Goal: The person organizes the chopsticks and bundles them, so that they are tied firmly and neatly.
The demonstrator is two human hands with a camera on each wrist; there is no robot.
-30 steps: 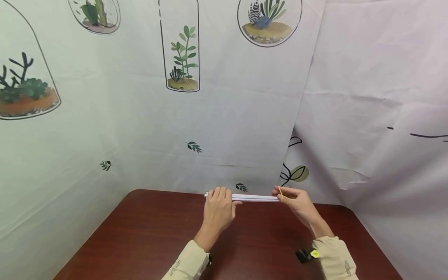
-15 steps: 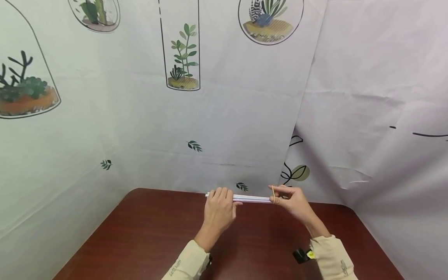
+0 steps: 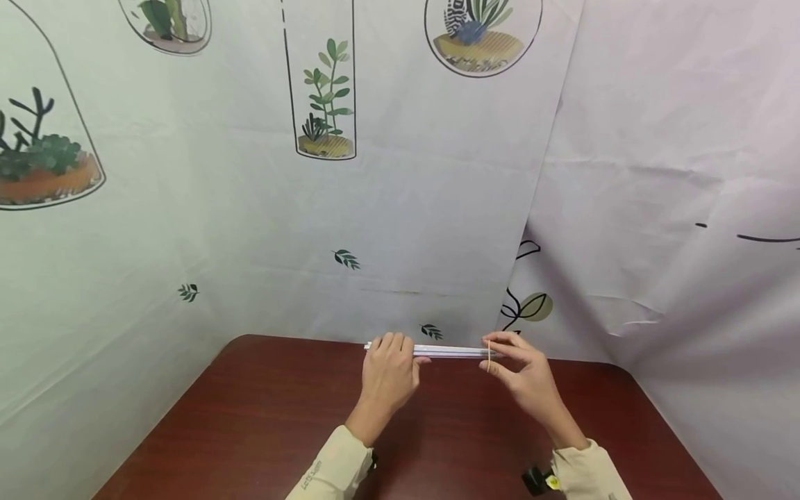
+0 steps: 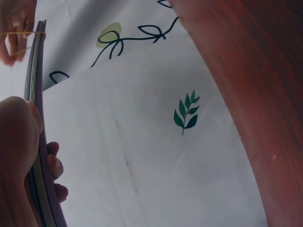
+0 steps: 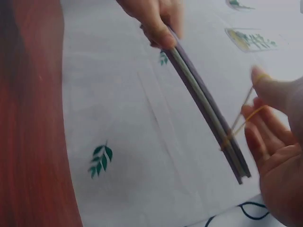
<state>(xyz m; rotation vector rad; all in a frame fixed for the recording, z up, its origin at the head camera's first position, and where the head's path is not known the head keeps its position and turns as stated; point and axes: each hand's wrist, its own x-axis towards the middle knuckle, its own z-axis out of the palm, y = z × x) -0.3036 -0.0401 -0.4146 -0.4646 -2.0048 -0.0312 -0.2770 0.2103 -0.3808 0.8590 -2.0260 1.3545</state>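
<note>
A bundle of long, thin, straight strips [image 3: 446, 351] lies level above the far part of the table, whitish in the head view and greyer in the wrist views. Its left part is gripped by my left hand [image 3: 389, 375], thumb along the near side and fingers over it. At the right end, my right hand [image 3: 531, 382] holds a yellowish rubber band [image 3: 489, 355] stretched between spread thumb and fingers. In the right wrist view the rubber band [image 5: 246, 124] loops round the bundle [image 5: 203, 101] near its free end and runs out to thumb and fingers.
Under the hands is a dark red-brown table [image 3: 281, 417] with rounded far corners. A white cloth [image 3: 262, 208] printed with plants hangs close behind and beside it. A black device with a yellow tag [image 3: 539, 479] sits by the right sleeve.
My right hand has shifted slightly left along the bundle, and its thumb and fingers have spread apart, stretching the rubber band taller. The left hand and bundle have hardly moved.
</note>
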